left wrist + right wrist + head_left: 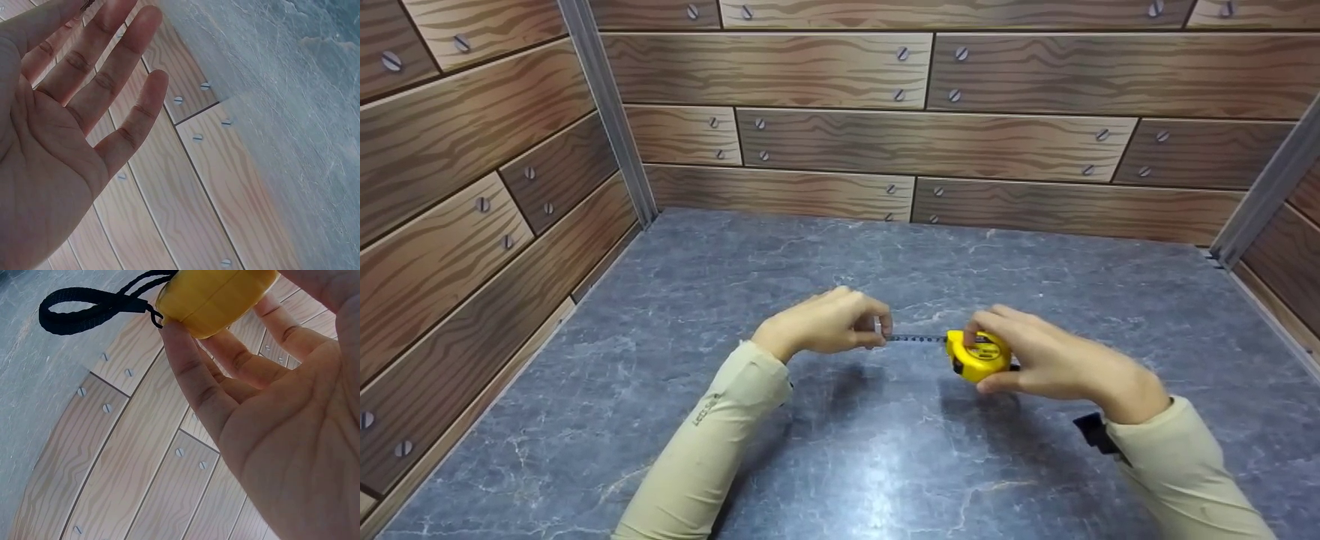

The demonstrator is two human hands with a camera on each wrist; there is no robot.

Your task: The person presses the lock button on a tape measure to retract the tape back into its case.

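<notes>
A yellow tape measure (979, 357) is held above the grey tabletop by my right hand (1050, 356), thumb below and fingers over the top. In the right wrist view the yellow case (216, 298) shows its back edge, with a black wrist strap (84, 310) hanging off it. A short length of dark blade (916, 338) runs out of the case to the left. My left hand (829, 322) pinches the blade's free end between thumb and forefinger. The other left-hand fingers (132, 132) are stretched out loosely. The tip of the blade is hidden by the pinch.
Grey marbled tabletop (660, 300) spreads under both hands. Wood-patterned panels (825, 71) stand at the back and sides, with metal corner posts (611, 112) between them. Shadows of both hands fall on the tabletop beneath.
</notes>
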